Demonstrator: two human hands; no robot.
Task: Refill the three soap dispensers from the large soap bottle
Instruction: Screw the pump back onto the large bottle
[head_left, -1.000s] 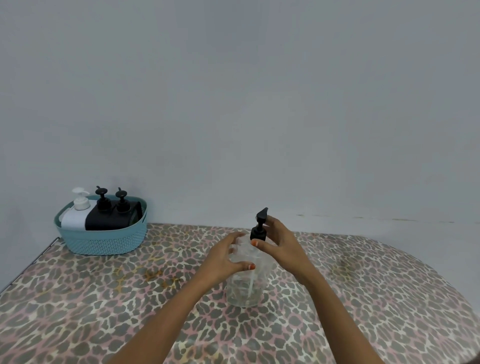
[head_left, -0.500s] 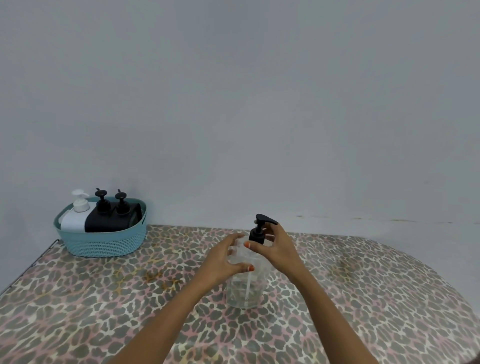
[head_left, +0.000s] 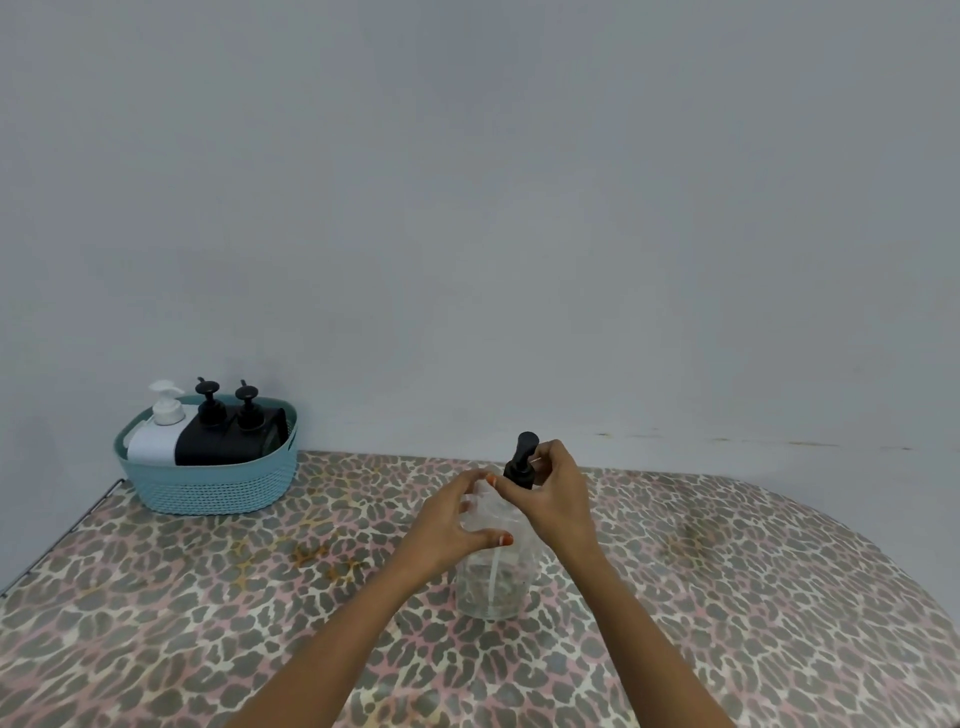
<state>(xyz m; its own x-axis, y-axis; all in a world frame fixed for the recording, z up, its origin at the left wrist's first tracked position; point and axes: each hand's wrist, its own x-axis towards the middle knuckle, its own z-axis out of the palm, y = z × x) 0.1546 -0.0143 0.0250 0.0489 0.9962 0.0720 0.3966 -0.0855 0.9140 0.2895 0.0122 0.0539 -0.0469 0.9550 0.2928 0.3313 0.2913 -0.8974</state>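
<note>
A clear large soap bottle (head_left: 493, 587) stands upright at the middle of the table, with a thin tube visible inside. My left hand (head_left: 447, 525) wraps its upper body. My right hand (head_left: 558, 493) pinches the black pump head (head_left: 522, 462) at the bottle's neck, nozzle turned toward the wall. At the back left, a white dispenser (head_left: 156, 436) and two black dispensers (head_left: 218, 436) stand inside a teal basket (head_left: 213, 491).
The table is covered by a leopard-print cloth (head_left: 208, 623). Its left edge (head_left: 62, 535) runs diagonally, and the right end curves round. A plain grey wall (head_left: 519, 208) rises right behind the table.
The black pump head has rotated under my right hand's fingers; its nozzle swung to the right, then toward the wall. My left hand kept its hold on the bottle.
</note>
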